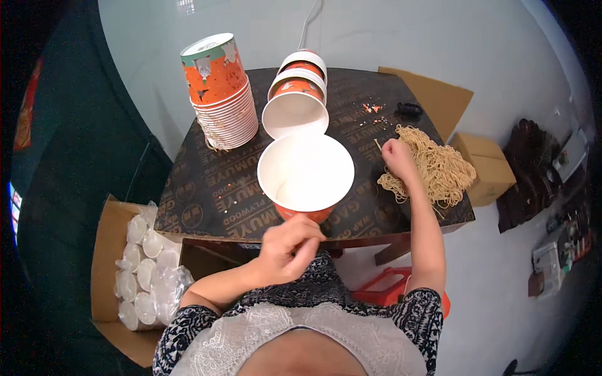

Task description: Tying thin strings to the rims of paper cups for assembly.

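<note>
A large paper bucket [307, 172], white inside with an orange printed outside, stands open-mouthed near the table's front edge. Just in front of it is my left hand [290, 248], fingers curled and thumb drawn in; whatever they may hold is hidden. My right hand [399, 158] is closed in a fist at the left side of a heap of tan string [442, 166]. A short end of string sticks out beside its fingers.
A tall stack of upside-down orange buckets [216, 81] stands at the back left. More nested buckets [295, 113] lie behind the open one. Coloured crumbs [372, 109] and a small black object [409, 109] lie back right. A carton of white cups [103, 269] sits lower left.
</note>
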A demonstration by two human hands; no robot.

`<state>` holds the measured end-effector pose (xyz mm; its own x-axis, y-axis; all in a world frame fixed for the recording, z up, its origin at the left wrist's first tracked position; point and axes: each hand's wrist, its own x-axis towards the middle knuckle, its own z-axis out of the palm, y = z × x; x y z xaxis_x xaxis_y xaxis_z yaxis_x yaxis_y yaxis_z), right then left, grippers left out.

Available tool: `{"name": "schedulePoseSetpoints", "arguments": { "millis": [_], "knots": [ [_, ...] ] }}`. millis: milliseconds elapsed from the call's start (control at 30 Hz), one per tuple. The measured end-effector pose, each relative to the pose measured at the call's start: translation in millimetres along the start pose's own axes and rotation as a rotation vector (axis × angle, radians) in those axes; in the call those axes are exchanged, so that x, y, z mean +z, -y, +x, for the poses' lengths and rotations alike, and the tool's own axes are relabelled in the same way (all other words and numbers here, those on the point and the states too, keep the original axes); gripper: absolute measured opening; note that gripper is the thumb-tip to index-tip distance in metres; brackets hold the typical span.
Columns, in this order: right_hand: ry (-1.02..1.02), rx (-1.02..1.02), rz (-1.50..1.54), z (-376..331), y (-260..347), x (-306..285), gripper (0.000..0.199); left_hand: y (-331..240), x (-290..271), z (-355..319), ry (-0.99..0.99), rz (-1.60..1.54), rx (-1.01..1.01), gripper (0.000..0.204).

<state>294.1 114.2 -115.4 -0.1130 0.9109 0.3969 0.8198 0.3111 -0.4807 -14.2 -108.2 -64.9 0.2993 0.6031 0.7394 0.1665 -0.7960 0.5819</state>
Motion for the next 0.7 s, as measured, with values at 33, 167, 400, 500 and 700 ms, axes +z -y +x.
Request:
{"name": "schedulePoseSetpoints", "arguments": {
  "millis": [33,167,400,500,700],
  "knots": [
    [0.003,-0.003,-0.001,-10.6,5.9,-2.8,0.014,4.7,7.6,-2.3,0.036,-0.055,-0.040,0.010],
    [-0.030,-0.200,0.393,-59.8,35.9,-34.5,0.007,20.4,47.8,-1.4,0.134,-0.261,-0.417,0.013],
    [0.028,-0.284,0.500,-95.8,32.0,-48.6,0.007,51.5,124.4,43.1,-0.011,-0.677,-0.850,0.036],
    [0.062,-0.333,0.506,-99.1,34.3,-51.1,0.007,61.5,144.7,55.0,-0.182,-0.727,-0.853,0.034],
    [0.127,-0.371,0.523,-103.6,26.9,-49.7,0.006,67.6,158.6,60.1,-0.248,-0.701,-0.851,0.014]
  ]
}}
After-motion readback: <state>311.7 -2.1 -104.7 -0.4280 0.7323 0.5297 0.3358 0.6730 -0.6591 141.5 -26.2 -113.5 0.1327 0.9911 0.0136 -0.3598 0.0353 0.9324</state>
